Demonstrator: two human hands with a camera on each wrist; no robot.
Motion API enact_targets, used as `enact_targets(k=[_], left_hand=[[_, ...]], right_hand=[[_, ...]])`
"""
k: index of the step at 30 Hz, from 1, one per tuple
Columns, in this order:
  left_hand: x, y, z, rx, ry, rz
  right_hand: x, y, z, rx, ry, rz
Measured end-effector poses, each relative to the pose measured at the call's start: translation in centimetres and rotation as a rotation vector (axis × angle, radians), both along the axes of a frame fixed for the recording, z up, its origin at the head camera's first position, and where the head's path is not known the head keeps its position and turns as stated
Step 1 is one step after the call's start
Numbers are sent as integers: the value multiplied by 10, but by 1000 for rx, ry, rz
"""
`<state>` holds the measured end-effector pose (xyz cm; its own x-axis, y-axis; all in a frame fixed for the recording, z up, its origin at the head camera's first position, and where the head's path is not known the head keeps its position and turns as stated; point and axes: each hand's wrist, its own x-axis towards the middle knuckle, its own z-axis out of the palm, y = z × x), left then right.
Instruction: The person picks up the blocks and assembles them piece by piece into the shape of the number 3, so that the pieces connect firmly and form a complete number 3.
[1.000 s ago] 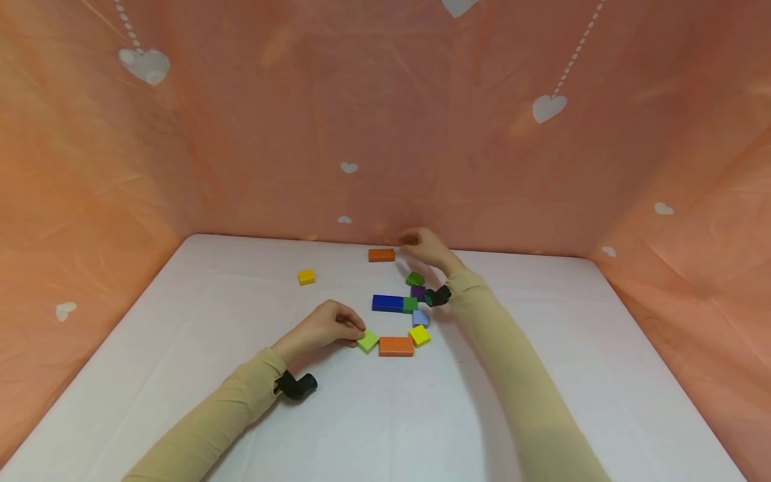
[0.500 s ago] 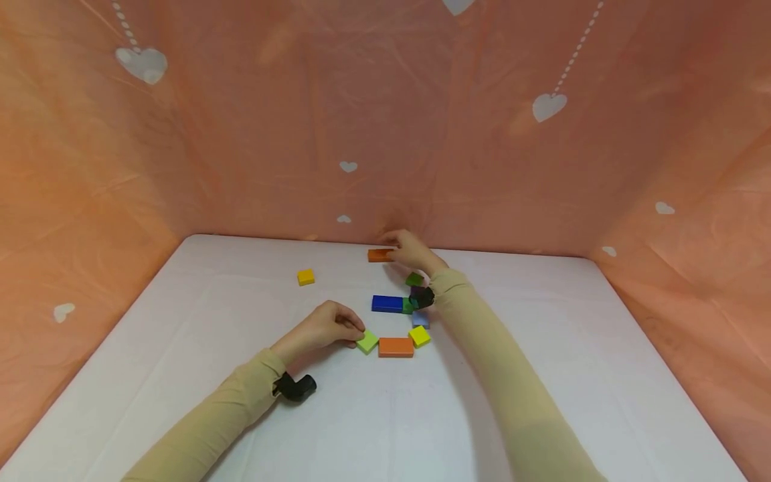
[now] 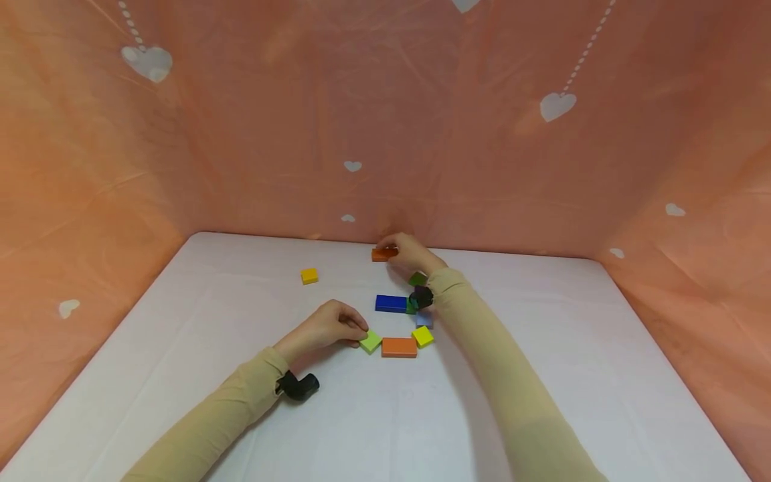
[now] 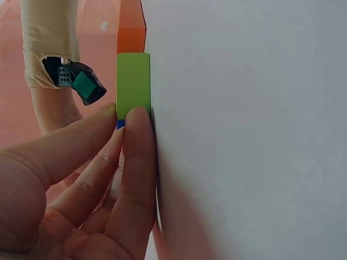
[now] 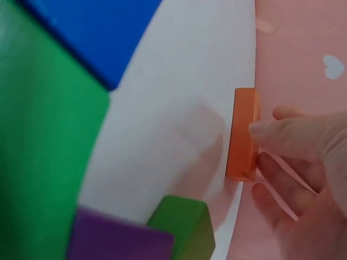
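Note:
Thumb and fingers of my left hand [image 3: 331, 325] pinch the near end of a light-green block [image 4: 133, 84]. That block lies on the white table, its corner against a long orange block [image 3: 399, 347]. At the table's back edge my right hand [image 3: 411, 253] is at another orange block [image 5: 242, 135], thumb on it and fingers curled behind, seemingly pinching it; it lies flat. Under the right wrist lie a dark-green block [image 5: 181, 227], a purple block [image 5: 122, 238], a green block [image 5: 38, 141] and a blue block [image 3: 391, 304], partly hidden in the head view.
A light-blue block [image 3: 424, 320] and a yellow block [image 3: 423, 336] continue the curved row on the right. Alone at the back left sits an amber-yellow block [image 3: 310, 276]. An orange curtain with hearts [image 3: 353, 166] closes off the table's back and sides.
My right hand has moved left along the back edge and come down onto the far orange block. My left hand keeps its place on the light-green block.

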<state>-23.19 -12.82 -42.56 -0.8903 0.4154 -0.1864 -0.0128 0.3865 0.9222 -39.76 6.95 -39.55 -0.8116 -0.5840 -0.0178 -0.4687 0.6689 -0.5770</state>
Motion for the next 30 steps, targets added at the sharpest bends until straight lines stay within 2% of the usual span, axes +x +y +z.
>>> enact_targets(k=[6,15,30], left_hand=[[1,1,2,4,-13,1],[3,0,3,12,-15,-2],[3,1,3,5,-6,-3]], right_hand=[[-2,-3,-4,-1,-11,-20],[-1,-8,-6,39,32,21],[12,8,4,23,-8,61]])
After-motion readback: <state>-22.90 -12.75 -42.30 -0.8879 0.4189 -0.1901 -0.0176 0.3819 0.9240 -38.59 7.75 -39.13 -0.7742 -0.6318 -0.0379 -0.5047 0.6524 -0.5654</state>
